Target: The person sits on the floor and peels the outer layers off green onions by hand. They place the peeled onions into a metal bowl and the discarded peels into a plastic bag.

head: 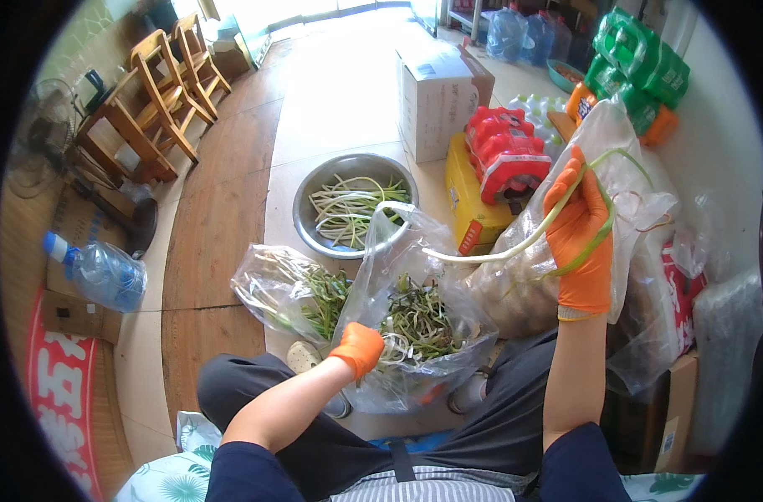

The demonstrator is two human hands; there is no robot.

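Observation:
My right hand [579,232], in an orange glove, is raised at the right, shut on a long scallion [513,254]. Its white end points left, and its green leaves bend over and behind the fingers. My left hand [358,350], also gloved in orange, is curled at the near left side of a clear plastic bag [475,351]. Pale strands show beside that hand; whether its hidden fingers grip anything is unclear. Wilted green trimmings [419,320] fill the bag between my legs. Beyond it, a steel basin [303,229] contains cleaned scallions [350,207].
Another clear bag [275,282] of untrimmed scallions lies left of the trimmings. To the right are a white sack [513,292], a yellow pack [460,188] and a red bottle pack [507,147]. A carton [422,106] stands farther back. Wooden chairs [162,94] line the left.

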